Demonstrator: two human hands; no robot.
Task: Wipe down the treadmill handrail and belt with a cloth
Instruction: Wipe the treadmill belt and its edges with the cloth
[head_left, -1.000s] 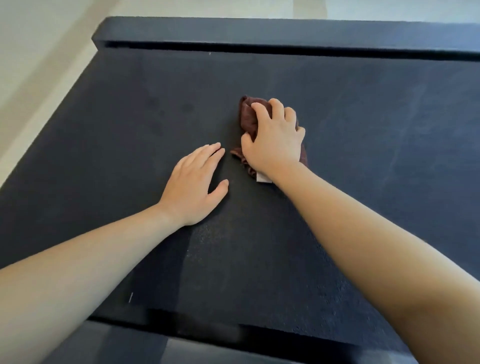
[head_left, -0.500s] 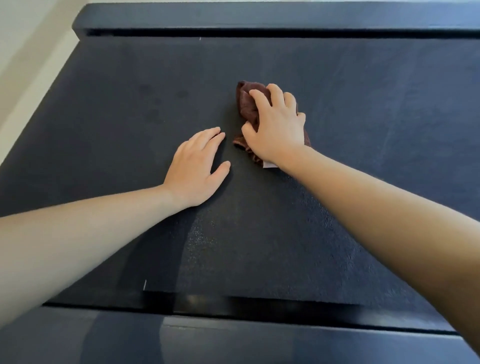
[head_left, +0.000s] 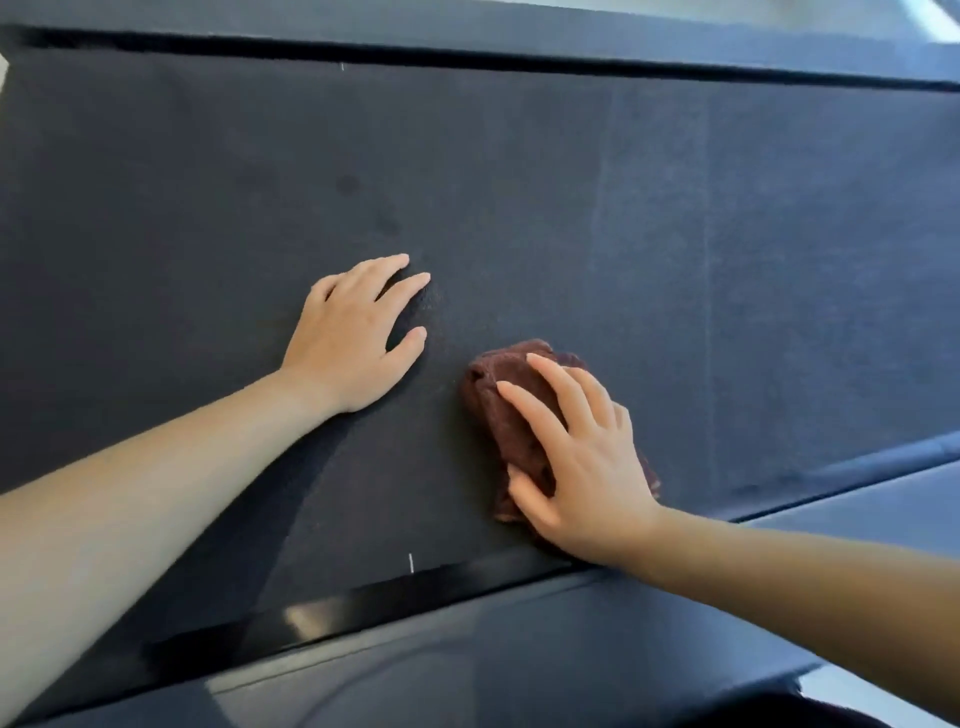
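Your right hand (head_left: 587, 467) presses the cloth (head_left: 485, 410) flat-fingered on the belt (head_left: 727, 260); left hand (head_left: 353, 338) lies flat, empty. Belt wiping looks underway; handrail unseen.

A crumpled brown cloth (head_left: 511, 410) lies on the dark treadmill belt (head_left: 675, 249).

Soft, even light is falling on the belt (head_left: 519, 182); the left arm (head_left: 156, 478) is casting a faint shadow, glare is glinting off the side rail (head_left: 311, 618).
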